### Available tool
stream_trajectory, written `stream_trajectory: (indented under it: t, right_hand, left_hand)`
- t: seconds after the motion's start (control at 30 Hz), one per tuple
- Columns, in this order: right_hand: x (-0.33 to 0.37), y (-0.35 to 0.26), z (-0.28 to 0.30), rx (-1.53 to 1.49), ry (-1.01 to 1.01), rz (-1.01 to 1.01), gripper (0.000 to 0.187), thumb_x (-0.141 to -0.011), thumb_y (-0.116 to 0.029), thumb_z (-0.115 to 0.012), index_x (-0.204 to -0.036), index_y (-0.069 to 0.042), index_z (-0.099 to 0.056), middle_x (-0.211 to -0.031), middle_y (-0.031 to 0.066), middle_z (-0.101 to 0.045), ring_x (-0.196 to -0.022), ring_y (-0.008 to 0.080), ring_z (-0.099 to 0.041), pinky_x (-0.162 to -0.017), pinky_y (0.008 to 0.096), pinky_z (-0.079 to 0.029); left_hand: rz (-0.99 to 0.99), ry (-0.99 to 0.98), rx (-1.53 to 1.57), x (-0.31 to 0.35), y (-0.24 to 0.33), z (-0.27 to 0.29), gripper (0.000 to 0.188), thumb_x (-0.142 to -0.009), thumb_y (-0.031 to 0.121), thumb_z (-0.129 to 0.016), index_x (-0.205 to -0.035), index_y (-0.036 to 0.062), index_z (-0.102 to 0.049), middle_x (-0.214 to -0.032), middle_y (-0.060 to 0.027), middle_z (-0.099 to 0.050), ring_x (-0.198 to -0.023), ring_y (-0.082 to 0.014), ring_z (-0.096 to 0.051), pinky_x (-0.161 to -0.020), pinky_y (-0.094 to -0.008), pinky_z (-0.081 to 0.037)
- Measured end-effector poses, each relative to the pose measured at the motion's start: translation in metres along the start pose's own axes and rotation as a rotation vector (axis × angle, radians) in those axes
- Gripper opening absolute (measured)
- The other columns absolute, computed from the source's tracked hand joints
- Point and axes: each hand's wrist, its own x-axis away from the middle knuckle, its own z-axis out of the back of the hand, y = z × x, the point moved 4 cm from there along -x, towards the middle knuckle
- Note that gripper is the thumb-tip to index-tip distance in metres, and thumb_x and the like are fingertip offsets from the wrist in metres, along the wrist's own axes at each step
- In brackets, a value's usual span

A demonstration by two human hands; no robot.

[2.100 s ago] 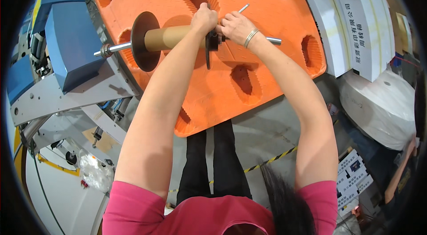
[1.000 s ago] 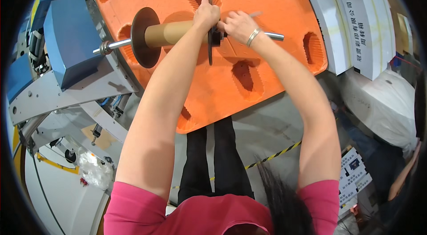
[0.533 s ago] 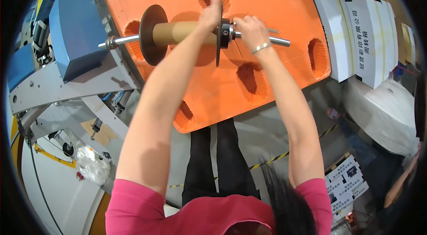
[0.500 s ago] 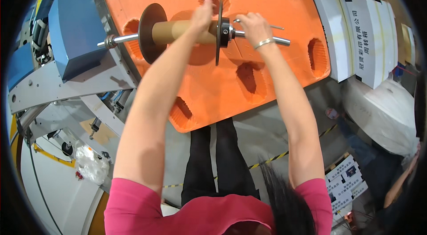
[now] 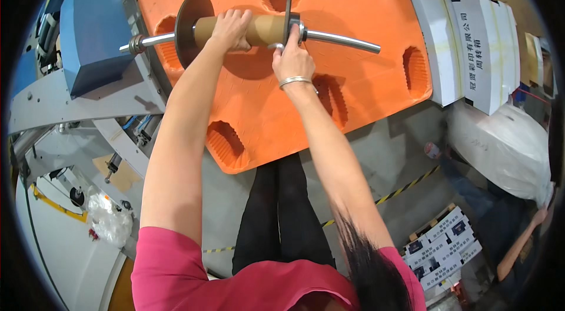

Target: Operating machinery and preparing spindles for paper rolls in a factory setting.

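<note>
A silver shaft [image 5: 347, 40] lies across an orange plastic pallet [image 5: 365, 10], carrying a brown cardboard core [image 5: 266, 29] between two dark round discs, the left disc [image 5: 191, 22] and the right disc [image 5: 288, 15]. My left hand [image 5: 232, 30] is wrapped over the core from above. Just outside the right disc sits a collar [image 5: 301, 30]. My right hand [image 5: 296, 62] is closed below this collar, its index finger reaching up to it. A bent silver hex key [image 5: 275, 46] pokes out of that hand beside the disc; most of it is hidden.
A blue and grey machine [image 5: 94, 34] stands left, under the shaft's ringed end [image 5: 136, 44]. White cartons [image 5: 488, 52] are stacked right, with a plastic-wrapped bundle [image 5: 500, 143] nearer. Another person's arm [image 5: 521, 243] shows at lower right. Flat printed boxes [image 5: 442, 249] lie low.
My left hand has slid left along the core and now grips it. My right hand has moved left and nearer, from over the shaft to the collar, turning the hex key with it.
</note>
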Motion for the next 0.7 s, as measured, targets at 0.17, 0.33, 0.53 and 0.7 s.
stream_trajectory:
  t: [0.17,0.33,0.53,0.7]
  right_hand:
    - [0.010,0.011,-0.006,0.004,-0.103,0.114,0.068,-0.075,-0.020,-0.056,-0.133,-0.001,-0.026,-0.061,0.0220,-0.058,-0.057,0.0364,-0.060,-0.054,0.0445,-0.049]
    - [0.039,0.022,-0.024,0.002,-0.053,0.160,0.073,-0.073,-0.020,-0.059,-0.136,-0.008,-0.024,-0.054,0.0189,-0.056,-0.051,0.0354,-0.057,-0.047,0.0433,-0.047]
    - [0.088,0.064,-0.025,0.018,0.021,0.143,0.075,-0.073,-0.018,-0.064,-0.136,-0.011,-0.025,-0.066,0.0176,-0.061,-0.050,0.0326,-0.057,-0.043,0.0393,-0.044]
    - [0.121,0.064,-0.004,-0.314,0.017,-0.006,0.064,-0.077,-0.019,-0.064,-0.132,-0.012,-0.032,-0.086,0.0147,-0.065,-0.070,0.0276,-0.065,-0.057,0.0359,-0.051]
  left_hand:
    - [-0.054,0.065,-0.139,0.006,0.009,0.002,0.067,-0.047,0.027,-0.073,-0.101,0.0037,-0.040,-0.091,-0.0139,-0.055,-0.090,-0.0308,-0.054,-0.071,-0.0419,-0.045]
    - [-0.002,0.052,-0.249,0.035,0.015,-0.014,0.074,-0.046,0.035,-0.077,-0.103,0.0023,-0.042,-0.089,-0.0117,-0.056,-0.088,-0.0258,-0.055,-0.071,-0.0393,-0.044]
    - [0.132,0.117,-0.165,0.081,0.063,-0.015,0.072,-0.050,0.034,-0.073,-0.109,0.0044,-0.045,-0.096,-0.0098,-0.046,-0.093,-0.0253,-0.043,-0.075,-0.0439,-0.036]
    - [0.286,0.223,-0.019,0.129,0.088,-0.032,0.082,-0.054,0.038,-0.074,-0.116,0.0004,-0.038,-0.120,-0.0197,-0.039,-0.113,-0.0341,-0.037,-0.092,-0.0617,-0.022]
